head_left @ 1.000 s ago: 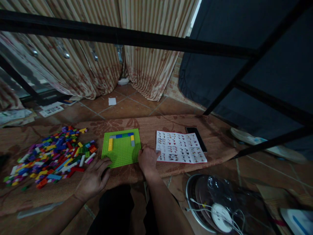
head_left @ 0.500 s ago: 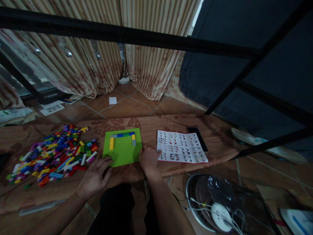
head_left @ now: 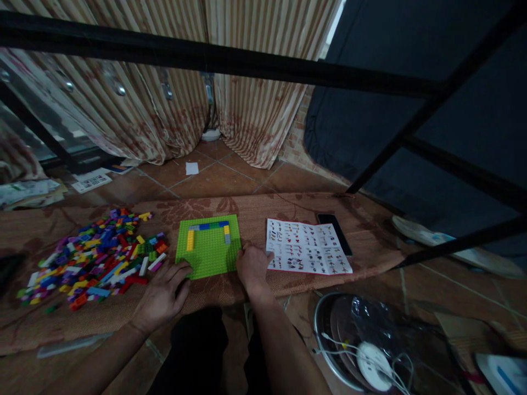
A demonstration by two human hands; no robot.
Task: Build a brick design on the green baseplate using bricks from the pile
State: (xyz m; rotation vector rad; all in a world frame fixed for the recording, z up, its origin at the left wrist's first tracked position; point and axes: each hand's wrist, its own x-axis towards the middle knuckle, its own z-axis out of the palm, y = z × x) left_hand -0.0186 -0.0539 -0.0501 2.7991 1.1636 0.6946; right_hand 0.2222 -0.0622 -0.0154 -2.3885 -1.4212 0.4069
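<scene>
A bright green studded baseplate [head_left: 209,258] lies on the brown patterned cloth. Along its far side runs a row of blue, green and grey toy bricks [head_left: 208,225], with yellow bricks [head_left: 190,240] down the left and a short yellow and grey column [head_left: 226,234] on the right. My left hand [head_left: 167,288] grips the near left corner, fingers on top and thumb at the near edge. At the right edge my right hand [head_left: 253,267] is closed, its fingertips partly hidden against the plate. Beside my right hand lies a printed picture sheet [head_left: 307,247].
A heap of loose coloured bricks [head_left: 102,258] spreads on the cloth at left. A dark phone [head_left: 335,233] lies partly under the sheet. At lower right stands a metal basin [head_left: 319,334] with a white cabled device [head_left: 374,365]. Black metal bars [head_left: 263,65] cross above.
The whole view has shifted slightly, so everything appears a little further right. Both hands stay at the baseplate, and the bricks on it look unchanged.
</scene>
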